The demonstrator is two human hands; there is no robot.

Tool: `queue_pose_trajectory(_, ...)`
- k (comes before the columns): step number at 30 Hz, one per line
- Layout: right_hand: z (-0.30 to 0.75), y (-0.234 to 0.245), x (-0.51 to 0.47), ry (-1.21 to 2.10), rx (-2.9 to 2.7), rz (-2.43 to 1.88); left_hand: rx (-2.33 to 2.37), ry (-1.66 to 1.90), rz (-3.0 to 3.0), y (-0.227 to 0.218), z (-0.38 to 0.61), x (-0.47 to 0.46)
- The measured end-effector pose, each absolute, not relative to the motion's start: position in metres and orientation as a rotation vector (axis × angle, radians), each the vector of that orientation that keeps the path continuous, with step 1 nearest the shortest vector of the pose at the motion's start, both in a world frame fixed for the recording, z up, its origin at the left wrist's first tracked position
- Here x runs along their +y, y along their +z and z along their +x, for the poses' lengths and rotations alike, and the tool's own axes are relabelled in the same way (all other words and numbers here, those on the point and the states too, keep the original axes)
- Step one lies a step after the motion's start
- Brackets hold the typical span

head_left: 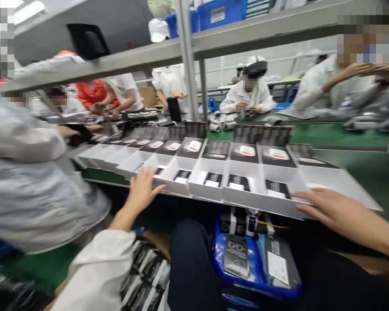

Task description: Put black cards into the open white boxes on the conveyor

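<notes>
A row of open white boxes (207,194) with dark raised lids runs along the bench in front of me. Several hold small black-and-white packets, such as one packet (277,189) near the right end. My left hand (142,194) is open, fingers spread, at the front wall of a box left of the middle. At the right end of the row, my right hand (337,211) has its fingers stretched out against the front corner of a box (340,183). Part of that hand's underside is hidden. I see nothing held in either hand.
Below the bench, a blue bin (259,280) carries flat dark packets. Several black packs (145,276) sit in a carton by my left leg. Another person's white sleeve (29,160) is close on the left. A metal post (186,60) and shelf rail stand beyond the boxes.
</notes>
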State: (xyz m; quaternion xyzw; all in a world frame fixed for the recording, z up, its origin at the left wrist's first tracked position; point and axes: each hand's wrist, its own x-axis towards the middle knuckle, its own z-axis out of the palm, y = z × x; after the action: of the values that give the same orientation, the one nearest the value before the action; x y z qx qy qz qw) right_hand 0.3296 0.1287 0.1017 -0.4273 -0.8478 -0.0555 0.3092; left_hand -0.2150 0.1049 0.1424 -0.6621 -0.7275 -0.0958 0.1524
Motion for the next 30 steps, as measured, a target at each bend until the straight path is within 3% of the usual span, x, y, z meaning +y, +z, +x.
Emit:
queue_pose_trajectory(7, 0.226, 0.134, 0.143, -0.272, -2.595, -1.372, -2.062, -0.351, -1.864, 0.149, -0.257, 0.111)
queue_pose_trajectory(11, 0.198, 0.149, 0.138, -0.333, -2.636, -1.410, -1.879, -0.610, -1.850, 0.136, -0.202, 0.092)
queue_pose_trajectory(14, 0.205, 0.149, 0.113, -0.460, -2.498, -1.281, -1.660, -0.777, -2.210, 0.091, -0.126, 0.059)
queue_pose_trajectory(16, 0.218, 0.131, 0.085, -0.420, -2.413, -1.209, -1.559, -0.611, -2.625, 0.049, -0.070, 0.033)
queue_pose_trajectory(18, 0.233, 0.097, 0.055, -0.280, -2.457, -1.227, -1.567, -0.223, -2.899, 0.008, -0.024, 0.012)
queue_pose_trajectory(22, 0.262, 0.013, 0.009, -0.152, -2.637, -1.456, -1.722, 0.308, -2.926, -0.037, 0.021, -0.003)
queue_pose_trajectory(25, 0.272, -0.019, -0.005, -0.123, -2.705, -1.431, -1.712, 0.256, -2.921, -0.035, 0.021, -0.004)
queue_pose_trajectory(30, 0.274, -0.014, 0.006, 0.194, -2.616, -1.536, -1.594, 0.031, -2.940, -0.017, 0.010, -0.013)
